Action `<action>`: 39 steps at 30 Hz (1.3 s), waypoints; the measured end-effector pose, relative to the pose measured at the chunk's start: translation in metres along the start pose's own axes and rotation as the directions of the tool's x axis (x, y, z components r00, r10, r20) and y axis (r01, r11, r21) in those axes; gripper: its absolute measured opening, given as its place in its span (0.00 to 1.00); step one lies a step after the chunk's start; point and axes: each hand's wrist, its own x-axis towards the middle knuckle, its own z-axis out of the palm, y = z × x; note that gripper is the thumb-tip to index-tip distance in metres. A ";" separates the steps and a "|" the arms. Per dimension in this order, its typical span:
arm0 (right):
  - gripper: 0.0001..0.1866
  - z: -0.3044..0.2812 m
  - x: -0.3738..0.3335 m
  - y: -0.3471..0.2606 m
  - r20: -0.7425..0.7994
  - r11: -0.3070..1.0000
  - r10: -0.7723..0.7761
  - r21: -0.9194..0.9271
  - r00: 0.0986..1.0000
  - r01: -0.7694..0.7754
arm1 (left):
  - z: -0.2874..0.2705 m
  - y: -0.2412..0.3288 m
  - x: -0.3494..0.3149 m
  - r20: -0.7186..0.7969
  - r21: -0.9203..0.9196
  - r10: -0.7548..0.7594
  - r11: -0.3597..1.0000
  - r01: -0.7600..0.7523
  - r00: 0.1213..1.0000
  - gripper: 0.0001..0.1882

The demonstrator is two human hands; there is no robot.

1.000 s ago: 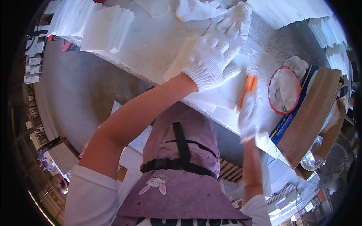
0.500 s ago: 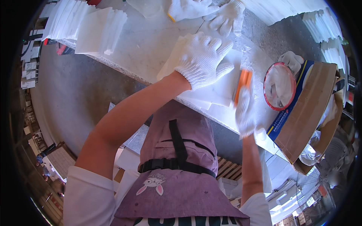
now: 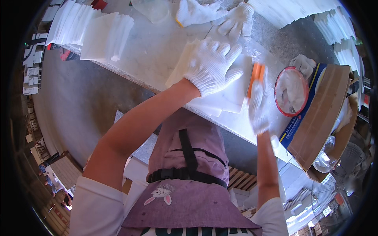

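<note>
My left hand (image 3: 214, 69), in a white knitted glove, lies flat with fingers spread on a white marble-like tile (image 3: 233, 98). Other thin pale sheets or tiles show under and beside it at the bench's near edge. Along the tile's right edge, my right hand (image 3: 258, 108), gloved too and smeared by motion, is closed on an orange block-shaped tool (image 3: 256, 74). The tool sits at or against that edge; its working face is hidden.
Stacked white tiles (image 3: 104, 37) stand at the left, more slabs (image 3: 291, 10) at the far right. Spare white gloves (image 3: 199, 13) lie at the back. Right of my hand are a red-rimmed round container (image 3: 291, 112), a cardboard box (image 3: 321, 118) and a fan (image 3: 348, 161).
My right hand and the orange tool have moved away from me along the tile's right edge. My left hand stays on the tile, while the whole view has shifted slightly.
</note>
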 end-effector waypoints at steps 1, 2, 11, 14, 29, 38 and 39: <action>0.28 -0.004 -0.010 -0.013 0.020 0.832 0.112 0.545 0.993 -0.105 | 0.001 0.000 -0.001 -0.012 0.011 -0.007 1.000 0.007 1.000 0.28; 0.28 -0.009 -0.024 -0.027 0.040 0.512 0.234 0.844 0.971 -0.158 | 0.001 0.001 -0.004 -0.020 0.015 -0.006 1.000 0.007 1.000 0.28; 0.22 0.004 -0.004 -0.007 -0.066 0.682 0.172 0.728 0.983 -0.071 | 0.001 0.000 0.000 -0.008 0.009 0.018 1.000 -0.018 1.000 0.27; 0.26 -0.032 -0.027 -0.048 0.165 0.569 0.216 0.779 0.962 -0.262 | 0.000 -0.002 -0.002 -0.021 0.014 -0.034 0.999 0.034 0.999 0.28; 0.26 0.009 0.011 0.022 -0.042 0.795 0.008 0.607 0.999 0.019 | 0.005 0.001 0.001 -0.043 -0.013 0.015 1.000 -0.015 0.999 0.27; 0.25 -0.008 -0.004 -0.006 -0.143 0.884 -0.033 0.457 0.989 0.095 | 0.004 0.001 -0.001 -0.066 0.018 0.023 1.000 -0.022 0.998 0.28; 0.23 0.000 0.009 0.010 -0.180 0.920 -0.083 0.365 0.980 0.145 | 0.006 0.001 0.001 -0.105 0.014 0.060 0.998 -0.059 0.993 0.28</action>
